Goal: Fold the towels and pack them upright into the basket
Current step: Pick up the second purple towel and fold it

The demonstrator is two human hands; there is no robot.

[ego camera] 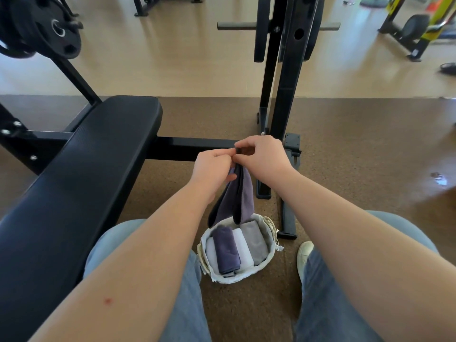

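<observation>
1. Weight plate point(50, 30), upper left: cut off by the frame edge, blurred.
2. Bench point(86, 169), black padded: near end runs out of frame at lower left; nothing lies on it.
3. Left hand point(212, 169): fingers curled, pinching the top edge of the hanging towel point(240, 193); fingertips hidden behind the cloth.
4. Hanging towel: purple with darker folds, draped in loose vertical pleats. Its top corner is bunched between both hands and its lower ends hang to the basket's far rim.
5. Right hand point(264, 156): thumb and forefinger pinch the same top edge, just beside the left hand.
6. Basket point(272, 250), pale liner, on the brown floor point(357, 156) between the knees, below the hands. Four folded towels point(225, 250) stand side by side; their lower parts are hidden. A gap remains at the far side.
7. Rack upright point(283, 82): top cut off.
8. Shoe point(304, 253), right of the basket: partly hidden by the leg.
</observation>
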